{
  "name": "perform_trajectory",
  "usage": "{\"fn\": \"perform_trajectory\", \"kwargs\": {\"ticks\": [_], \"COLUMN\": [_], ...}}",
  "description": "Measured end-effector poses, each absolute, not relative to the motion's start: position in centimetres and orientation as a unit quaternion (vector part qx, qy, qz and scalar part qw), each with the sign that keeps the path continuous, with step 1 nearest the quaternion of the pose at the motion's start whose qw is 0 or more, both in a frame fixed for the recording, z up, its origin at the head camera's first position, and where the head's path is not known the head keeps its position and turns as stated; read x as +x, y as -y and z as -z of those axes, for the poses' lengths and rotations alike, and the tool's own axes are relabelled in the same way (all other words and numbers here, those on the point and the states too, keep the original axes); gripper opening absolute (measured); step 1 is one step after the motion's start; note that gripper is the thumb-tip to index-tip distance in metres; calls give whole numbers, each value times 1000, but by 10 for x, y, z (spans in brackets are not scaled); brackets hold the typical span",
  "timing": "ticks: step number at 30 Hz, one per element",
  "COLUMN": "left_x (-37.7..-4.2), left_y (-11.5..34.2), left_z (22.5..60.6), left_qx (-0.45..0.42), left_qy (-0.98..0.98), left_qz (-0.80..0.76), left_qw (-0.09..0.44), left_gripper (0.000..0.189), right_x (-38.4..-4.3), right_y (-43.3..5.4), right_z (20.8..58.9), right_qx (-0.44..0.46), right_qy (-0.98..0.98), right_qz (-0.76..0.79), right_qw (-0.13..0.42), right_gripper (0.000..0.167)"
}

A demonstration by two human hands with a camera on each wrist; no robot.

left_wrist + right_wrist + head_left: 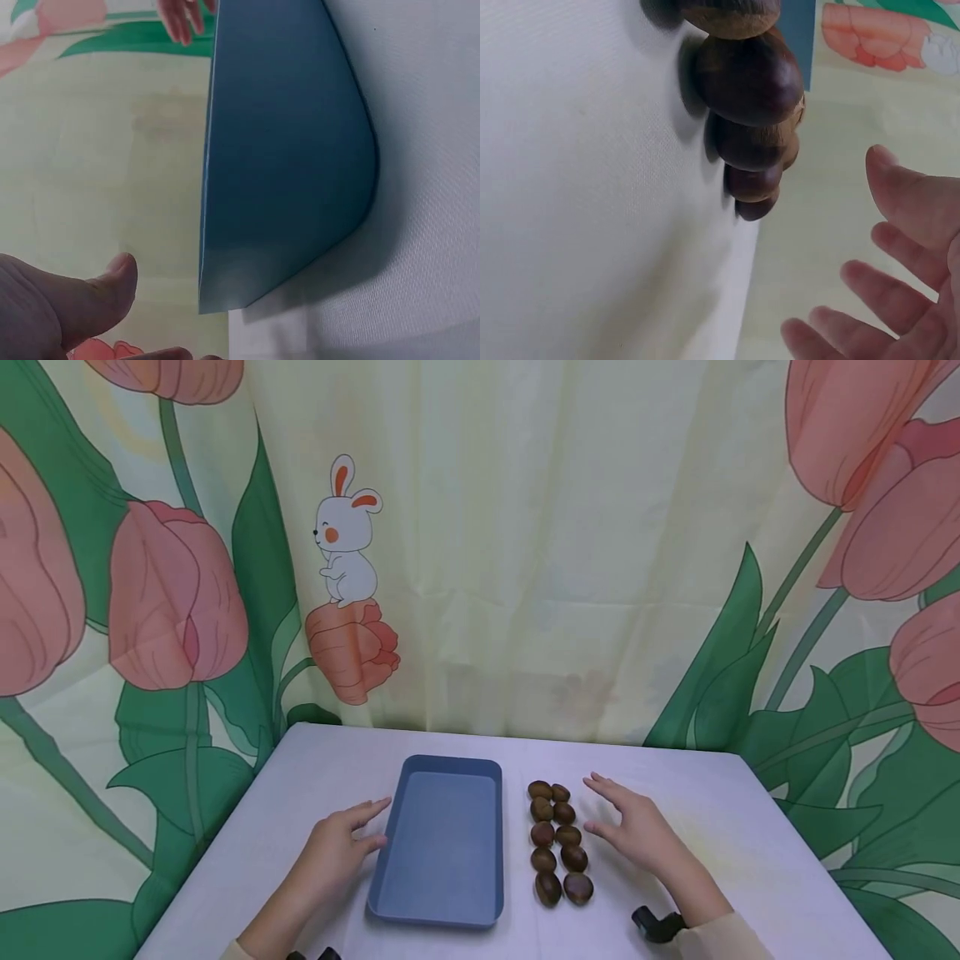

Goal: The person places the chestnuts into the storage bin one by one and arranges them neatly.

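Observation:
A blue-grey rectangular tray (447,847) with nothing in it lies on the white table. To its right, chestnuts (574,858) stand in two columns running front to back. My left hand (339,846) is at the tray's left side, fingers extended; whether it touches the rim I cannot tell from the head view, while the left wrist view shows the thumb (105,296) apart from the tray wall (289,150). Just right of the chestnuts, my right hand (637,831) hovers with fingers spread and holds nothing. The right wrist view shows its fingers (885,296) apart from the chestnuts (750,79).
A white cloth covers the table (330,760). Behind it hangs a curtain (525,568) printed with tulips and a rabbit. A black wrist-worn piece (658,925) sits by the right wrist.

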State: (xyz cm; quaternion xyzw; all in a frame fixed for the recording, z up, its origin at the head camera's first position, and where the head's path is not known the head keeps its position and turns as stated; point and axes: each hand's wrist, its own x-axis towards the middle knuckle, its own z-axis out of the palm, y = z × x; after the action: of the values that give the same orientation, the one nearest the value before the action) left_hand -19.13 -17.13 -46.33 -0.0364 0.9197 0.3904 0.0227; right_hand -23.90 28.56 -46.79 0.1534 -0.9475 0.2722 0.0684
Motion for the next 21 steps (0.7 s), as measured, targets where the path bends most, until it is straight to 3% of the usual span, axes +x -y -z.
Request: {"fn": "perform_trajectory", "kwargs": {"ticks": [8, 21], "left_x": [-193, -193], "left_y": [178, 174], "left_z": [464, 464], "left_qx": [-65, -99], "left_qy": [-887, -844], "left_qz": [-457, -525], "left_qw": [15, 40], "left_gripper": [40, 30], "right_x": [-257, -287], "right_y": [-287, -274], "right_z": [469, 471], "right_qx": [87, 50], "right_qy": [928, 925], "right_qz": [-362, -376], "right_qw": [16, -33], "right_gripper": [53, 42]}}
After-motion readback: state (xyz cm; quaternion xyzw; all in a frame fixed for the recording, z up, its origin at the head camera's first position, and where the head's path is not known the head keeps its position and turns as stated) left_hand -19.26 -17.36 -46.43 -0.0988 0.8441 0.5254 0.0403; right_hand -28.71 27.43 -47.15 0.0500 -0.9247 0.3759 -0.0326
